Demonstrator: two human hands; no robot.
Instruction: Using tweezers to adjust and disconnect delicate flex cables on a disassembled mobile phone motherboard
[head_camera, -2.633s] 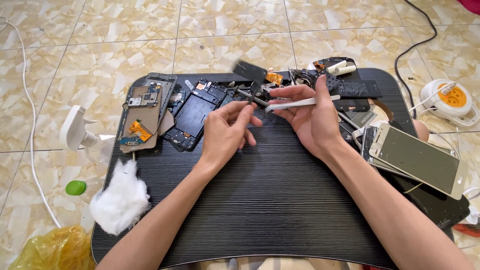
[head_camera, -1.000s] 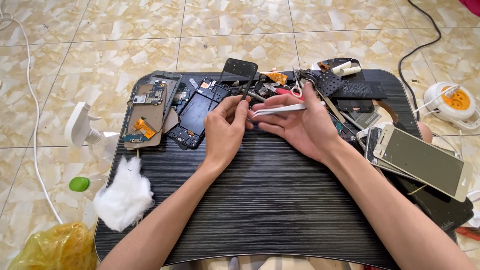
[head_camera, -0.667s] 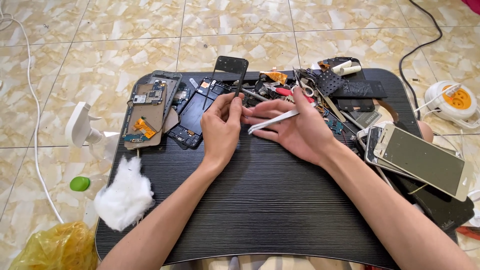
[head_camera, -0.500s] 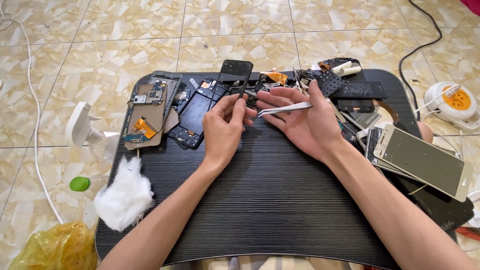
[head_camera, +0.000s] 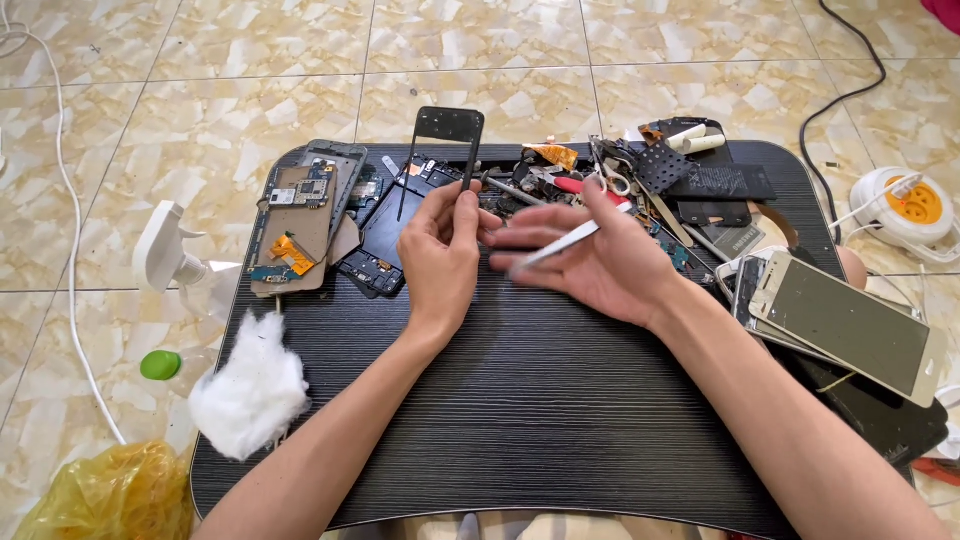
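Note:
My left hand (head_camera: 442, 250) pinches a thin black phone frame (head_camera: 447, 127) and holds it upright above the black lap table (head_camera: 520, 400). My right hand (head_camera: 600, 262) is just to its right, palm up, with a white tweezers-like tool (head_camera: 556, 243) lying across its fingers. The tool's tip points toward my left hand. An opened black phone body (head_camera: 385, 235) lies flat on the table just left of my left hand.
A circuit board with an orange flex (head_camera: 297, 220) lies at the table's left. White cotton (head_camera: 250, 392) sits front left. Several loose phone parts and tools (head_camera: 640, 175) crowd the back. Stacked phones (head_camera: 850, 320) rest on the right. A power strip reel (head_camera: 912, 205) lies on the tiled floor.
My left hand has lifted the black frame from near the table to upright. My right hand has turned the white tool and lowered it slightly toward me.

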